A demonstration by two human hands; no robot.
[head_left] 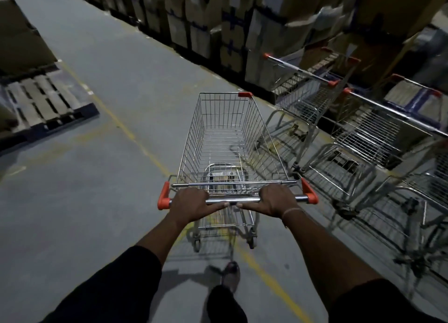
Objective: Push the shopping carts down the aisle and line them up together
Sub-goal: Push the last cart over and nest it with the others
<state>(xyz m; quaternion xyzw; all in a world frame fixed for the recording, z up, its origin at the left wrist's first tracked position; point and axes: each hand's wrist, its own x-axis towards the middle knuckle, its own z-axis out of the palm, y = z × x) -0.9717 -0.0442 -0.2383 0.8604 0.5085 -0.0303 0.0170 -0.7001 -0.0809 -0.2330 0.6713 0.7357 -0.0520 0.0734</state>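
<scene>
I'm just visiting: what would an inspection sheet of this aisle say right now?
Surface: grey concrete floor with a yellow line.
Job's things: empty cart in the aisle; parked carts along its right side.
Clutter: wooden pallet on the floor at left.
Grippers: left hand and right hand grip the handle.
Cables: nothing seen.
Surroundings: stacked boxes along the right side; dim light.

Both arms outstretched, left hand [191,202] and right hand [276,200] curled, knuckles up
</scene>
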